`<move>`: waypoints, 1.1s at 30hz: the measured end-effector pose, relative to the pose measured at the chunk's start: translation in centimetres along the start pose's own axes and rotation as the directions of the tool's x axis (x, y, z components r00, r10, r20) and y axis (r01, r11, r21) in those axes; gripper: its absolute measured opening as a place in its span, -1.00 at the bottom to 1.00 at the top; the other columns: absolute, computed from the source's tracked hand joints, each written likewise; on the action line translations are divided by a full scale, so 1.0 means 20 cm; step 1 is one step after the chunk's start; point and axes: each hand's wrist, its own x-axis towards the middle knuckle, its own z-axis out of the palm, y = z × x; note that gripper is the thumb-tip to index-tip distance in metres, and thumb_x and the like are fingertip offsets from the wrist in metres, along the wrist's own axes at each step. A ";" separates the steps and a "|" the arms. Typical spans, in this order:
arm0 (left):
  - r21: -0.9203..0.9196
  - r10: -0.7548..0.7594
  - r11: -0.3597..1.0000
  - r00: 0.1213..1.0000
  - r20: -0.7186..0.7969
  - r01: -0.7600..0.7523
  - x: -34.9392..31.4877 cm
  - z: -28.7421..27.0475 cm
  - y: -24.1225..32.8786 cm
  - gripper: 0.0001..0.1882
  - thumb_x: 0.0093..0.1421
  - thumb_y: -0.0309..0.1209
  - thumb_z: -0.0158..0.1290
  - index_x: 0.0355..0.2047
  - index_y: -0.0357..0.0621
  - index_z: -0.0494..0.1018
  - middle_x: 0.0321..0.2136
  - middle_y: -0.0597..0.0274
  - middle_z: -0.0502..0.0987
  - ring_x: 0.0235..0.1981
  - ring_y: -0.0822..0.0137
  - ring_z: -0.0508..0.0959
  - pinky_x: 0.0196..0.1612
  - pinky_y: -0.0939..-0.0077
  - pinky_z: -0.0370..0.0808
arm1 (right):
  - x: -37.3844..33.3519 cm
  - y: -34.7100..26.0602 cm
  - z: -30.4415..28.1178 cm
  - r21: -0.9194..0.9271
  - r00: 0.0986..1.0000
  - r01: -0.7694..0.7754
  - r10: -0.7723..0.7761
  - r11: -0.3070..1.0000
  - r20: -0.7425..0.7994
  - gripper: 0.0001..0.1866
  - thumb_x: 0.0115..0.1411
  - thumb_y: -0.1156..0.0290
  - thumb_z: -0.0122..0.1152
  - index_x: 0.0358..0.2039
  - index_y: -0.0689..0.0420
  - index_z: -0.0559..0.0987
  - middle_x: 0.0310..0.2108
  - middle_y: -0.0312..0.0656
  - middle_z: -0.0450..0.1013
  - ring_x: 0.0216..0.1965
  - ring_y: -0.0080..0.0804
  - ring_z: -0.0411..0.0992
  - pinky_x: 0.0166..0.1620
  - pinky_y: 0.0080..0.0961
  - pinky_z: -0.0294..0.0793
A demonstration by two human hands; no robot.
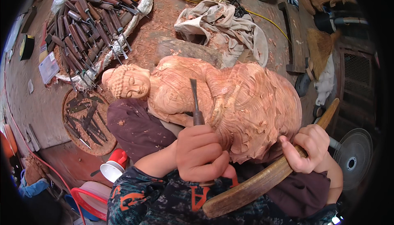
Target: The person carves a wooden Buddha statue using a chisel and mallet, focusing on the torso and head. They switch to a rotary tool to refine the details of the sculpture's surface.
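Observation:
A carved wooden Buddha statue (250,98) lies on its back across my lap, its head to the left and its rough, gouged lower end to the right. My left hand (202,153) is closed round the dark handle of a chisel (195,93), whose flat blade points away from me over the statue's chest and arm. Whether the edge touches the wood I cannot tell. In my right hand (307,149) is a long curved wooden club (250,187), gripped partway along, slanting from upper right to lower left near my body.
Many wooden-handled chisels (82,28) lie heaped at the far left. Nearer is a round tray (107,148) of blades and shavings. A log (186,49) and crumpled cloth (246,32) sit behind the statue. At right are a fan (353,159) and a brush broom (319,48).

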 end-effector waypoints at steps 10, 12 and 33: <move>-0.029 -0.175 0.984 0.985 -0.002 0.175 0.11 0.08 -0.03 -0.78 -0.08 -0.45 0.24 -0.61 -0.26 0.39 -0.74 0.32 0.24 -0.77 0.38 0.28 -0.73 0.52 0.14 | -0.02 0.00 0.00 0.009 0.996 0.043 -0.042 0.999 -0.082 -0.62 -0.14 0.69 0.29 -0.34 -0.08 0.50 -0.60 -0.38 0.20 -0.65 -0.55 0.27 -0.64 -0.65 0.16; -0.053 -0.181 0.982 0.984 0.008 0.181 0.11 0.07 -0.04 -0.79 -0.08 -0.47 0.23 -0.60 -0.26 0.39 -0.74 0.32 0.24 -0.77 0.37 0.28 -0.73 0.52 0.15 | -0.02 0.01 0.02 -0.004 0.988 0.058 -0.058 0.998 -0.141 -0.63 -0.15 0.70 0.28 -0.36 -0.07 0.51 -0.62 -0.38 0.19 -0.65 -0.55 0.26 -0.65 -0.65 0.13; -0.115 0.034 0.993 0.972 0.235 -0.007 0.06 0.01 -0.10 -0.77 -0.03 -0.40 0.24 -0.57 -0.26 0.41 -0.75 0.39 0.21 -0.76 0.43 0.26 -0.72 0.58 0.14 | -0.03 0.01 0.05 0.030 0.996 -0.022 0.024 0.999 -0.084 -0.63 -0.25 0.64 0.21 -0.40 -0.12 0.53 -0.66 -0.45 0.21 -0.67 -0.62 0.16 -0.64 -0.69 0.03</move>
